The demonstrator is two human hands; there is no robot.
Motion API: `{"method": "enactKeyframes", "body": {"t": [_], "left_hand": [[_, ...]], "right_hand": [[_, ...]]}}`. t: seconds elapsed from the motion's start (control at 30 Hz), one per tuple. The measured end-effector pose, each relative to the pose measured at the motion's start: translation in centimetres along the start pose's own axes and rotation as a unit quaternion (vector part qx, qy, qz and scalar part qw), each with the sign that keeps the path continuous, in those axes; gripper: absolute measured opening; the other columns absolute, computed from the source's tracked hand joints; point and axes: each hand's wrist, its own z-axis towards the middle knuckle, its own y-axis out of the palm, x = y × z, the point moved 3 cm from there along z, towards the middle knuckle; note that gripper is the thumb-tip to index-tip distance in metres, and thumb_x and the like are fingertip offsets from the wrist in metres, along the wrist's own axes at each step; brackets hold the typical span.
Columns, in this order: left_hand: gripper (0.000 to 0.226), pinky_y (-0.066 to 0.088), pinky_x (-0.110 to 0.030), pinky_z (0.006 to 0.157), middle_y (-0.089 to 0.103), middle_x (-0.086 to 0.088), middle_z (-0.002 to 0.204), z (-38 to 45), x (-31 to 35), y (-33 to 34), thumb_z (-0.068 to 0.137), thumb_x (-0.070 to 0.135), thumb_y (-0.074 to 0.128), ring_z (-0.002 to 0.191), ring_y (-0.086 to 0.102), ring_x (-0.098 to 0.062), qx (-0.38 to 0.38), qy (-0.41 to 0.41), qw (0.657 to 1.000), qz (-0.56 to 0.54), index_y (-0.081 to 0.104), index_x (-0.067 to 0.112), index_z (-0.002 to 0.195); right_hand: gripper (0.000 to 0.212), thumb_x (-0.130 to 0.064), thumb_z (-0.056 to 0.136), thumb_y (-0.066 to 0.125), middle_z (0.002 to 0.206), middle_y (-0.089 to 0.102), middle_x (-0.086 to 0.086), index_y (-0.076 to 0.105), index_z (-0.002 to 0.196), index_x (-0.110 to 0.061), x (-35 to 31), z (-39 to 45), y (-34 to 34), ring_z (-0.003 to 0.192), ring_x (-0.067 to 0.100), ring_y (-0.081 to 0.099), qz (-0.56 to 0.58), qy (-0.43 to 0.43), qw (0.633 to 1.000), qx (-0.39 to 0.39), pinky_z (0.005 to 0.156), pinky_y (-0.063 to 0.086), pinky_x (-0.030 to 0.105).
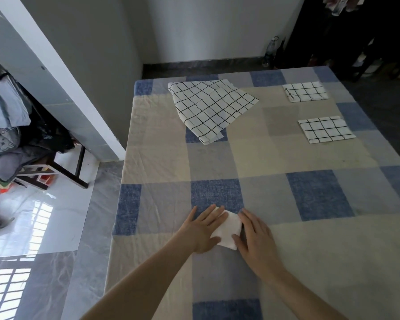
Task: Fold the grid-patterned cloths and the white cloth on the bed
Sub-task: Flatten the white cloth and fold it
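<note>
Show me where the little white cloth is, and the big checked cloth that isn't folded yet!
white cloth [228, 229]: head view, on its bare middle between the two hands.
big grid-patterned cloth [211, 107]: head view, on its middle, far left of the bed.

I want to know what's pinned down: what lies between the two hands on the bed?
In the head view, the small folded white cloth lies between the left hand and right hand, both resting on it.

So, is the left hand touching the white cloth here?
Touching. The head view shows the left hand lying flat, fingers straight, over the left edge of the white cloth.
</note>
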Motion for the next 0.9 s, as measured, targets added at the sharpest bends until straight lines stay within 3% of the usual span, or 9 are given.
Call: {"method": "enactKeyframes", "body": {"t": [0.13,0.2,0.3,0.47,0.6,0.7,0.77,0.83,0.9], "left_hand": [[0.070,-0.012,-0.052,0.117,-0.030,0.012,0.155,0.2,0.3,-0.3,0.101,0.051,0.025,0.143,-0.027,-0.010,-0.039,-0.013,0.999,0.015,-0.020,0.030,0.150],[0.071,-0.012,-0.053,0.116,-0.029,0.011,0.156,0.3,0.4,-0.4,0.101,0.051,0.026,0.143,-0.026,-0.011,-0.045,-0.016,0.999,0.021,-0.020,0.030,0.150],[0.072,-0.011,-0.052,0.116,-0.028,0.011,0.156,0.3,0.3,-0.7,0.100,0.052,0.027,0.144,-0.024,-0.011,-0.055,-0.024,0.998,0.027,-0.020,0.030,0.150],[0.074,-0.008,-0.051,0.116,-0.021,0.009,0.159,-0.2,1.0,-1.6,0.100,0.050,0.034,0.146,-0.018,-0.012,-0.028,-0.039,0.998,0.035,-0.014,0.029,0.152],[0.080,-0.001,-0.044,0.121,-0.010,0.005,0.162,-2.2,1.1,-2.4,0.097,0.051,0.044,0.148,-0.010,-0.014,0.078,-0.115,0.989,-0.057,-0.006,0.025,0.153],[0.075,0.007,-0.045,0.121,0.001,0.004,0.162,-5.1,-0.2,-3.0,0.097,0.049,0.044,0.149,0.001,-0.016,0.156,-0.195,0.960,-0.126,0.002,0.023,0.154],[0.069,0.010,-0.044,0.121,0.006,0.003,0.162,-7.4,-1.3,-2.7,0.099,0.045,0.042,0.149,0.005,-0.017,0.181,-0.226,0.947,-0.139,0.008,0.022,0.154],[0.060,0.012,-0.043,0.121,0.014,0.004,0.161,-9.7,-2.5,-2.3,0.100,0.040,0.040,0.148,0.011,-0.016,0.201,-0.245,0.937,-0.145,0.015,0.025,0.153],[0.051,0.016,-0.042,0.121,0.026,0.007,0.158,-11.7,-3.3,-2.3,0.102,0.036,0.038,0.146,0.020,-0.013,0.215,-0.258,0.928,-0.159,0.026,0.028,0.151]], "right_hand": [[0.072,-0.060,0.092,0.031,0.151,0.040,0.004,0.033,0.145,-0.012,-0.2,0.4,1.2,0.139,0.016,0.028,-0.091,-0.006,0.989,-0.113,0.109,0.019,0.042],[0.075,-0.064,0.093,0.020,0.150,0.040,0.004,0.031,0.145,-0.012,0.1,0.0,1.5,0.140,0.018,0.028,-0.111,0.014,0.984,-0.141,0.110,0.018,0.046],[0.085,-0.072,0.090,0.018,0.154,0.034,0.003,0.029,0.148,-0.012,0.9,-0.4,1.6,0.141,0.023,0.032,-0.121,0.051,0.981,-0.144,0.111,0.024,0.051],[0.100,-0.080,0.078,0.014,0.162,0.005,-0.001,0.003,0.154,-0.016,1.2,-0.1,0.8,0.149,0.021,0.005,-0.101,0.068,0.978,-0.171,0.115,0.011,0.053],[0.106,-0.075,0.080,0.042,0.162,-0.004,0.003,-0.003,0.154,-0.014,1.3,0.9,-1.4,0.149,0.022,-0.002,-0.095,0.077,0.967,-0.223,0.117,0.006,0.054],[0.092,-0.062,0.085,0.052,0.160,0.008,0.005,0.014,0.152,-0.013,1.8,1.9,-3.2,0.147,0.025,0.009,-0.120,0.077,0.962,-0.231,0.114,0.013,0.054],[0.057,-0.048,0.091,0.052,0.148,0.035,0.003,0.043,0.140,-0.019,1.4,2.9,-4.4,0.137,0.024,0.033,-0.123,0.058,0.975,-0.176,0.109,0.027,0.048],[0.026,-0.034,0.094,0.050,0.119,0.058,-0.002,0.066,0.111,-0.023,0.3,4.1,-5.4,0.110,0.022,0.054,-0.109,0.014,0.988,-0.112,0.088,0.042,0.037],[0.022,-0.031,0.092,0.053,0.093,0.065,-0.003,0.071,0.085,-0.022,-1.7,5.1,-6.4,0.087,0.020,0.061,-0.081,-0.017,0.993,-0.086,0.067,0.044,0.032]]}}
